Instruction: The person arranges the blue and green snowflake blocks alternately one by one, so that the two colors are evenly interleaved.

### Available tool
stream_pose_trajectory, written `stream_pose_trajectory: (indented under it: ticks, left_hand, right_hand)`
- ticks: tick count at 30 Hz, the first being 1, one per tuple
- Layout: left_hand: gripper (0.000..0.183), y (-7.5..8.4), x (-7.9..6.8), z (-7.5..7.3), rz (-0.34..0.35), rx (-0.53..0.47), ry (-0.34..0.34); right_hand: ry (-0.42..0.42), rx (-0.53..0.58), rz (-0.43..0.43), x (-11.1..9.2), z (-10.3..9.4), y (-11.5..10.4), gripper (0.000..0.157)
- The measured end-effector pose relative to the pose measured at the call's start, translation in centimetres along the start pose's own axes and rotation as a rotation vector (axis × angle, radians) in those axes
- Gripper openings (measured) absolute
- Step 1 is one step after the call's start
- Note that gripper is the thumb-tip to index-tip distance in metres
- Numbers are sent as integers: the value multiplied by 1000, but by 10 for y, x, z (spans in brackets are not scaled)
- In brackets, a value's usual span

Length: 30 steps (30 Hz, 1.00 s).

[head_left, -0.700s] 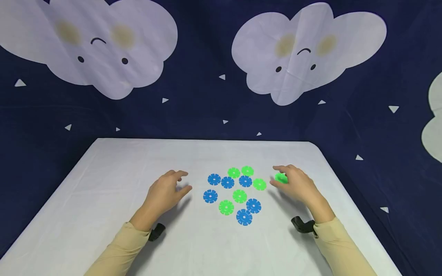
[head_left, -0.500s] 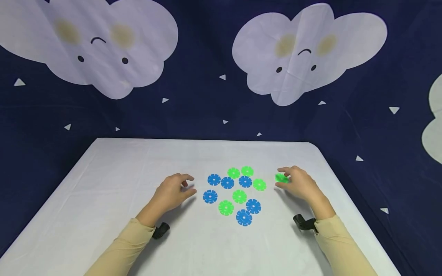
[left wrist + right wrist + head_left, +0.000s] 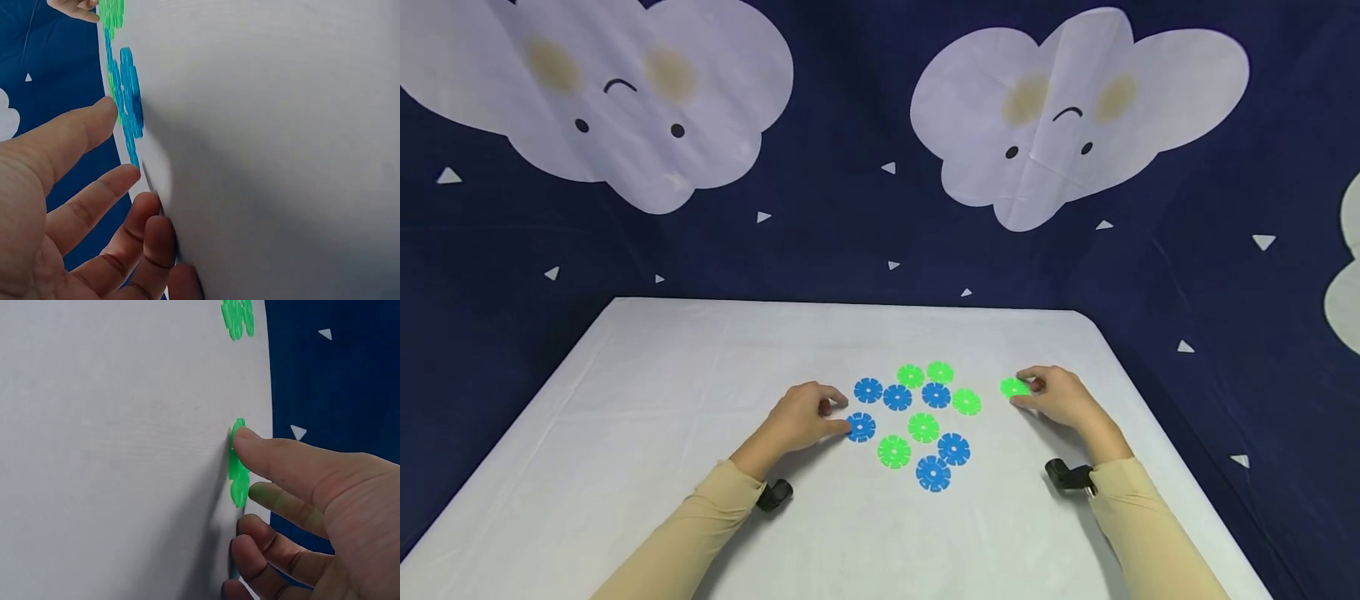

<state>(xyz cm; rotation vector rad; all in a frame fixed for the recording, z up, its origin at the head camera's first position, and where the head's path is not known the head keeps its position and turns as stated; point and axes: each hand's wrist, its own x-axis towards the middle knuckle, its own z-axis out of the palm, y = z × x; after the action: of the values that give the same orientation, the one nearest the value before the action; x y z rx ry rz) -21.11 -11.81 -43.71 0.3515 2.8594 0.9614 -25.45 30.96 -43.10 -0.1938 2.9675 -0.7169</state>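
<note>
On the white table lie several notched plastic discs, snowflake-type building pieces, blue and green. In the head view my left hand is at the left of the group, its thumb tip at the near-left edge of a blue disc. Its index finger stretches above that disc, apart from the thumb. At the right, my right hand has thumb and index finger at opposite edges of a lone green disc, which lies flat. The right wrist view shows the thumb overlapping this green disc; firm contact is unclear.
Between the hands lie other blue discs and green discs, some touching or overlapping. The white table ends at a dark blue cloth backdrop with clouds. Each wrist wears a black camera.
My left hand has moved right, to the edge of the blue disc. The right hand has drawn slightly right and its thumb and index finger have come closer around the green disc.
</note>
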Motion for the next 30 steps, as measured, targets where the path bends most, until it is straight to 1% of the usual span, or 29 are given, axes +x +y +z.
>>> stream_pose_trajectory:
  ticks: [5, 11, 17, 23, 26, 30]
  left_hand:
    - [39, 3, 4, 7, -3, 8, -25]
    - [43, 7, 3, 9, 21, 37, -38]
    - [40, 8, 2, 10, 26, 44, -38]
    - [37, 9, 2, 11, 52, 51, -38]
    - [35, 10, 1, 11, 54, 55, -49]
    - [33, 13, 3, 11, 54, 45, -81]
  right_hand:
    - [-2, 18, 17, 2, 3, 8, 59]
    - [0, 66, 29, 4, 4, 15, 57]
    - [-14, 104, 46, 6, 2, 15, 55]
    - [-14, 104, 55, 8, 2, 15, 53]
    - [-9, 103, 49, 8, 3, 12, 53]
    - [2, 107, 53, 7, 4, 10, 53]
